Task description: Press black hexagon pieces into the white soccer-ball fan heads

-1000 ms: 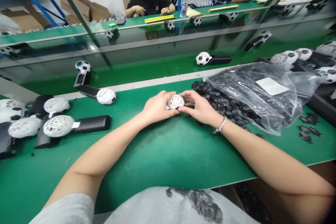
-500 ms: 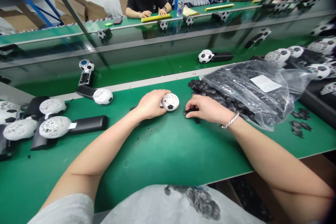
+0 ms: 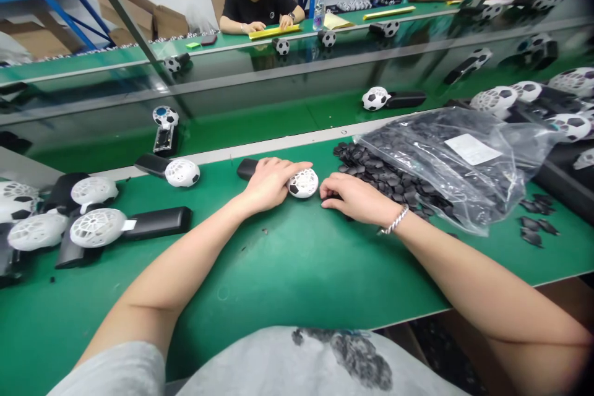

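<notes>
My left hand (image 3: 271,185) is closed around a device with a black handle (image 3: 247,168) and a white, football-patterned openwork head (image 3: 304,184). The device lies on the green table, its head pointing right, with my fingers over the joint. Just right of the head, my right hand (image 3: 346,196) has thumb and fingers pinched together. A small dark bit shows between them, mostly hidden. Behind that hand spreads a pile of small black plastic pieces (image 3: 390,176), spilling out of a clear plastic bag (image 3: 464,161).
Similar football-headed devices (image 3: 99,227) lie at the left, and more (image 3: 494,99) are heaped at the right. Several sit on the green conveyor belt (image 3: 297,114) beyond the table edge. A few loose black pieces (image 3: 531,232) lie far right. Across the belt sits a person (image 3: 262,6).
My right hand has moved slightly left, close to the ball head. My left fingers have shifted over the head's top, and the head has turned a little. Devices on the belt have moved.
</notes>
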Tool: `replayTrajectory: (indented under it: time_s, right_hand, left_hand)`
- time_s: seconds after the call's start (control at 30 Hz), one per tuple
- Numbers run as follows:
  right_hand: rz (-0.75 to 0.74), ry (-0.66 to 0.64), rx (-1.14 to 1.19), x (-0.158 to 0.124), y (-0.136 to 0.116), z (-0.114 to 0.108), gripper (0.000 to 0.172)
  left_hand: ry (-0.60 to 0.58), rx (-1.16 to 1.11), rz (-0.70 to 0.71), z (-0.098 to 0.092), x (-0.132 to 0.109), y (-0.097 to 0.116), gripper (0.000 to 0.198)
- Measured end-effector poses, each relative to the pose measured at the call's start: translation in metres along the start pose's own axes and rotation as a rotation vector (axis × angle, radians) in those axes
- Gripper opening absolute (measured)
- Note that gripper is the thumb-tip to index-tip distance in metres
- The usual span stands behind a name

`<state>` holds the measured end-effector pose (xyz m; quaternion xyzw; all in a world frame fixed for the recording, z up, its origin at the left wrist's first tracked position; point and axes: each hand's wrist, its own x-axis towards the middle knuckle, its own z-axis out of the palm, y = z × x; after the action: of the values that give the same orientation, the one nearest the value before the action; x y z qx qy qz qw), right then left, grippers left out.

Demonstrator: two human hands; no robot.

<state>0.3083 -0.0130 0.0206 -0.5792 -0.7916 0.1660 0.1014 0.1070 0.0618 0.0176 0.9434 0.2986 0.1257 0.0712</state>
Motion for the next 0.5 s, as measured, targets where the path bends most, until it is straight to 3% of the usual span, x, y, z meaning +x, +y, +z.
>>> replayTrajectory:
  time_s: [0.1, 0.17, 0.27, 0.5]
  right_hand:
    - [-0.015, 0.000, 0.210, -0.0016, -0.0024, -0.0041, 0.003]
    - [-0.042, 0.088, 0.296, -0.0027, -0.0032, -0.0062, 0.006]
    - [-0.117, 0.226, 0.284, -0.0033, -0.0038, -0.0064, 0.006]
    - [-0.133, 0.271, 0.171, -0.0031, -0.0044, -0.0058, 0.016]
  left_hand:
    - [0.021, -0.021, 0.017, 0.0009, -0.0014, -0.0006, 0.059]
    - [0.021, -0.054, 0.044, 0.0012, -0.0015, -0.0024, 0.058]
    - [0.008, -0.101, 0.069, 0.0008, -0.0002, -0.0060, 0.058]
    - [-0.016, -0.084, 0.042, -0.0019, 0.0016, -0.0043, 0.057]
